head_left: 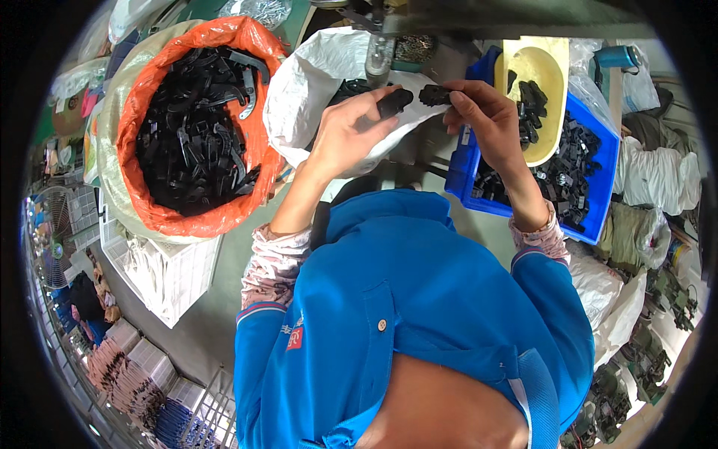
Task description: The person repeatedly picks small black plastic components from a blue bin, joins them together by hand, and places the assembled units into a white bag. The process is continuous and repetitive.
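Observation:
Between the thumb and fingers of my left hand (349, 129) is a black plastic part (395, 103), short and rounded at its end. A second black plastic part (434, 95), with a more jagged outline, is pinched in my right hand (486, 118). The two parts point toward each other with a small gap between them. Both hands hover over the white sack (307, 78), which has some dark parts inside. Just beyond my left hand stands a metal machine post (379, 56). What exactly the parts are cannot be made out.
An orange-lined sack (213, 224) full of black parts stands at left, above a white crate (194, 273). At right, a yellow tray (555, 63) with black pieces rests on a blue bin (603, 187) of small black parts. A machine beam (523, 22) crosses the far side.

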Action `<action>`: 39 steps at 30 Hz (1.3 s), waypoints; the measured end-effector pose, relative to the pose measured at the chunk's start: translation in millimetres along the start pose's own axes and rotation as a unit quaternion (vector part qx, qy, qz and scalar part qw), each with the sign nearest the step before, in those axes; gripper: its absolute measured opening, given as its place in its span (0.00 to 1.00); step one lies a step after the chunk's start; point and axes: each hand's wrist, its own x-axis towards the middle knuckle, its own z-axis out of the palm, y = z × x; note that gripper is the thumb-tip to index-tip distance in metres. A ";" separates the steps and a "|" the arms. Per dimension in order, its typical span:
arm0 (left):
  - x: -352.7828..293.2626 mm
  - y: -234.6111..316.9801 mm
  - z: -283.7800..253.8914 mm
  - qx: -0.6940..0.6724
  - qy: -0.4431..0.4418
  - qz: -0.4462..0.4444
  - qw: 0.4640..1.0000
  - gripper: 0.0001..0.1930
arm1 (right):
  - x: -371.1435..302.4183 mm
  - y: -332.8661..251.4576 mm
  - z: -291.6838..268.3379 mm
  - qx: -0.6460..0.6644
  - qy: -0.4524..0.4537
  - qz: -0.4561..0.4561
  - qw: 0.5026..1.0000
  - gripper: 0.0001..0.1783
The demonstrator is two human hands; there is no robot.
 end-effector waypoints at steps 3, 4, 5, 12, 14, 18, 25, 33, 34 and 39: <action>2.9 -0.1 -13.9 0.032 -0.004 0.025 0.999 0.13 | 11.3 3.0 16.2 -0.034 -0.013 -0.018 0.999 0.13; 4.1 2.8 -17.3 0.039 -0.001 0.010 0.999 0.13 | 13.9 2.6 20.9 -0.050 -0.015 -0.021 0.998 0.14; 5.2 -0.1 -21.1 0.041 -0.005 0.010 0.999 0.13 | 15.3 1.8 25.6 -0.067 -0.017 -0.024 0.997 0.14; 21.2 -9.1 -45.8 0.117 -0.043 0.053 0.991 0.07 | 32.0 8.1 52.7 -0.112 -0.014 -0.060 0.992 0.12; 30.1 -8.7 -53.2 0.152 -0.043 0.088 0.984 0.13 | 39.7 12.9 55.7 -0.111 -0.011 -0.080 0.991 0.12; 49.5 -11.3 -65.9 0.195 -0.054 0.142 0.969 0.25 | 50.6 16.2 65.8 -0.091 0.027 -0.128 0.987 0.11; 84.3 -14.7 -74.5 0.198 -0.081 0.188 0.959 0.13 | 65.5 18.0 64.1 -0.132 0.072 -0.184 0.971 0.10; 96.5 -26.5 -76.5 0.246 -0.196 0.072 0.946 0.14 | 76.6 30.6 49.3 -0.143 0.055 -0.056 0.987 0.09; 93.9 -27.8 -81.9 0.238 -0.186 0.073 0.950 0.13 | 78.5 29.2 45.7 -0.134 0.040 -0.051 0.989 0.10; 70.9 -30.5 -90.5 0.173 -0.134 0.067 0.974 0.11 | 109.5 59.1 8.1 -0.428 -0.016 -0.091 0.899 0.16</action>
